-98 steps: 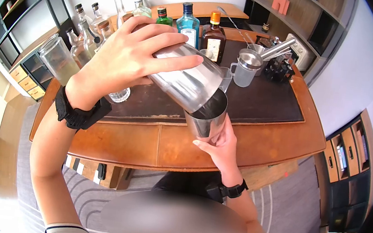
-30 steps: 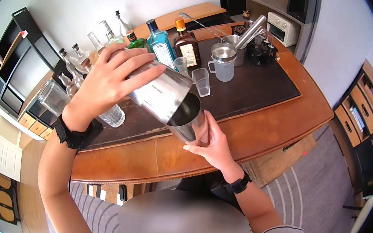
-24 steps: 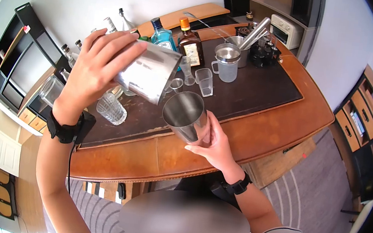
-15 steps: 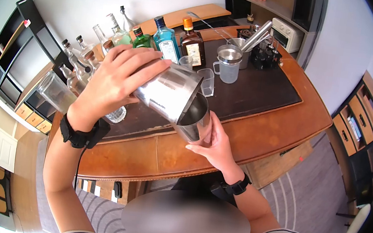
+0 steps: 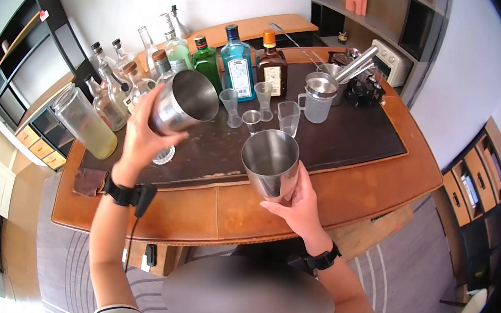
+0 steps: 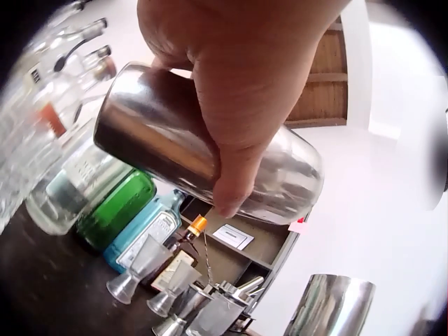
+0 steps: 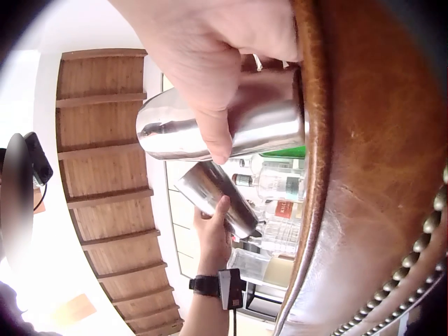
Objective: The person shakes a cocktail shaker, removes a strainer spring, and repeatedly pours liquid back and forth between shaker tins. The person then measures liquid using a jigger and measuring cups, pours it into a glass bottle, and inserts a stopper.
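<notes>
My left hand [image 5: 143, 140] grips a metal shaker tin [image 5: 169, 106] near the bottles, its mouth tilted up and to the right. In the left wrist view the thumb lies across that tin's side [image 6: 157, 129]. Lower and to the right, my right hand [image 5: 299, 206] holds a second shaker tin [image 5: 270, 174] over the front of the table, mouth up. The right wrist view shows its thumb and palm around this tin [image 7: 255, 119]. The two tins are apart, and no liquid shows inside either. A cut-glass tumbler [image 5: 164, 156] is mostly hidden below the left hand.
Behind the hands stand a blue bottle [image 5: 238, 70], a brown bottle [image 5: 271, 71], a green bottle [image 5: 207, 63] and several clear ones. Small measuring glasses [image 5: 231, 110], a frosted jug with a strainer [image 5: 317, 105] and a tall jar [image 5: 88, 124] are on the leather-topped table [image 5: 361, 173].
Earlier the left hand tipped its tin over the right tin's mouth, briefly lifting it away and returning. Now that tin has swung left and turned mouth up; the right hand stays nearly in place.
</notes>
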Available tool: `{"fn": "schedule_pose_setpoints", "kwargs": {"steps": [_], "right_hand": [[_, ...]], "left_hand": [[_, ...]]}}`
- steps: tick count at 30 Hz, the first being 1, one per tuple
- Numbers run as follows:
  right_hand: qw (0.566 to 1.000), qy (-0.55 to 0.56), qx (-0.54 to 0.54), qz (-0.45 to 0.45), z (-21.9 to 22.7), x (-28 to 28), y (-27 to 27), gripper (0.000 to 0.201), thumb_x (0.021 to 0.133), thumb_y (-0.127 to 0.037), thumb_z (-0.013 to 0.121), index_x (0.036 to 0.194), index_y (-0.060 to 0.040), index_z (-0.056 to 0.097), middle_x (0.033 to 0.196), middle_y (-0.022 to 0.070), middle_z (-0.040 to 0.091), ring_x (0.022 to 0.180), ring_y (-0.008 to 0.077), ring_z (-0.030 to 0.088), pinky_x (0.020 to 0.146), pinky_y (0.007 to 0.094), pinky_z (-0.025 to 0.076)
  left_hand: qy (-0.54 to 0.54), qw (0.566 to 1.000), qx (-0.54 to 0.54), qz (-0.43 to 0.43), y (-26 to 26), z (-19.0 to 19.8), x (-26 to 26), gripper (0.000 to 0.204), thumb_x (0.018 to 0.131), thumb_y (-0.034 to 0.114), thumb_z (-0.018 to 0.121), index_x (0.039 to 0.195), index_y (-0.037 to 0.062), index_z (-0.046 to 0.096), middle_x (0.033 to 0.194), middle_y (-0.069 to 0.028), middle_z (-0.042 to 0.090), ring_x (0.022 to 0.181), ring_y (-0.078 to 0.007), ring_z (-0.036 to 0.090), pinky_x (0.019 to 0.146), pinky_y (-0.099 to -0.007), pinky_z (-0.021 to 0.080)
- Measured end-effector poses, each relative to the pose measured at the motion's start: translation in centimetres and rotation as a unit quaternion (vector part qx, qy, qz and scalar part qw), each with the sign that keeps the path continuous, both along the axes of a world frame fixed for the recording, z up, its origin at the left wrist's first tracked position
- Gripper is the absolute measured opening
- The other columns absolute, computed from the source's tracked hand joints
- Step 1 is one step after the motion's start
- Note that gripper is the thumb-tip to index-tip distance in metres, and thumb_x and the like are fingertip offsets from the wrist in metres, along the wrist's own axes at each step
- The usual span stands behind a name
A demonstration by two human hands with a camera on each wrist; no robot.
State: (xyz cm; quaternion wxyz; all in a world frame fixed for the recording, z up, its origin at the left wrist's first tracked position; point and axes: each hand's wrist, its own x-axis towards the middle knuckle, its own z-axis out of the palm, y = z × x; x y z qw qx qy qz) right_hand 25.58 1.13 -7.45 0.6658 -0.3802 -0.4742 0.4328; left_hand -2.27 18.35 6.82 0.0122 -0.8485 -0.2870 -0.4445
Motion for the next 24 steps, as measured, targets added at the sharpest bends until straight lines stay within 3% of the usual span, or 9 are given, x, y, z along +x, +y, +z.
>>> {"fn": "schedule_pose_setpoints", "kwargs": {"steps": [4,6,8,10,11,15,19,24], "right_hand": [[1.0,0.015,0.018,-0.012,0.2,-0.1,0.0,0.103,0.072,0.002,0.086,0.155,0.0026,0.024,0.152,0.0137,0.04,0.139,0.022,0.042,0.115,0.0367,0.037],[0.999,0.034,0.015,-0.005,0.7,-0.2,-0.1,0.102,0.072,0.003,0.086,0.155,0.0024,0.025,0.152,0.0133,0.04,0.139,0.022,0.043,0.115,0.0371,0.038],[0.999,0.048,0.011,0.005,1.1,0.2,0.0,0.101,0.073,0.005,0.085,0.154,0.0023,0.025,0.151,0.013,0.04,0.138,0.022,0.044,0.115,0.0375,0.039],[1.0,-0.023,-0.001,-0.009,1.6,1.4,0.2,0.101,0.072,0.007,0.084,0.154,0.0028,0.025,0.151,0.0127,0.041,0.137,0.0223,0.044,0.113,0.0391,0.042],[1.0,-0.019,0.0,-0.018,2.0,1.8,0.3,0.101,0.072,0.01,0.083,0.154,0.0035,0.024,0.15,0.013,0.042,0.134,0.0235,0.048,0.107,0.0398,0.049],[0.994,-0.086,0.022,-0.06,5.4,4.1,1.7,0.1,0.072,0.013,0.082,0.153,0.0044,0.026,0.147,0.0131,0.046,0.128,0.0251,0.054,0.098,0.0397,0.057],[0.976,-0.2,0.054,-0.065,9.7,5.8,3.1,0.096,0.07,0.014,0.081,0.151,0.0037,0.033,0.148,0.0136,0.045,0.134,0.0238,0.048,0.1,0.0368,0.056],[0.943,-0.314,0.083,-0.075,13.1,6.1,4.8,0.097,0.066,0.004,0.088,0.15,-0.0016,0.04,0.145,0.0138,0.051,0.131,0.0228,0.052,0.107,0.0374,0.047]], "left_hand": [[-0.108,0.978,-0.171,-0.057,-1.2,-5.6,0.6,0.1,0.06,0.014,0.096,0.143,-0.0055,0.044,0.129,-0.0183,0.061,0.122,-0.025,0.059,0.104,-0.0392,0.048],[-0.173,0.936,-0.285,-0.111,-1.8,-7.4,1.2,0.102,0.061,0.014,0.097,0.145,-0.0042,0.043,0.133,-0.0137,0.058,0.123,-0.023,0.057,0.106,-0.0391,0.047],[-0.195,0.916,-0.32,-0.143,-1.7,-9.1,1.4,0.104,0.061,0.013,0.096,0.147,-0.0031,0.04,0.136,-0.0143,0.056,0.128,-0.0229,0.053,0.11,-0.0383,0.043],[-0.262,0.901,-0.298,-0.175,-2.5,-9.4,2.0,0.107,0.062,0.013,0.096,0.149,-0.0015,0.036,0.142,-0.0142,0.05,0.133,-0.0237,0.048,0.113,-0.0389,0.038],[-0.259,0.896,-0.31,-0.184,-2.7,-9.6,1.8,0.108,0.062,0.013,0.095,0.15,-0.0009,0.034,0.144,-0.0141,0.048,0.135,-0.0243,0.046,0.114,-0.0394,0.037],[-0.26,0.887,-0.318,-0.211,-3.1,-10.5,1.5,0.108,0.063,0.01,0.095,0.151,0.0011,0.034,0.146,-0.0133,0.046,0.137,-0.0247,0.044,0.116,-0.0402,0.034],[-0.278,0.869,-0.339,-0.23,-3.4,-10.1,1.9,0.106,0.063,0.008,0.095,0.151,0.0022,0.036,0.147,-0.0126,0.047,0.138,-0.0236,0.044,0.117,-0.0389,0.034],[-0.291,0.858,-0.341,-0.249,-3.3,-10.4,1.9,0.104,0.064,0.007,0.093,0.151,0.0031,0.037,0.147,-0.0118,0.048,0.138,-0.0224,0.044,0.117,-0.0379,0.034]]}}
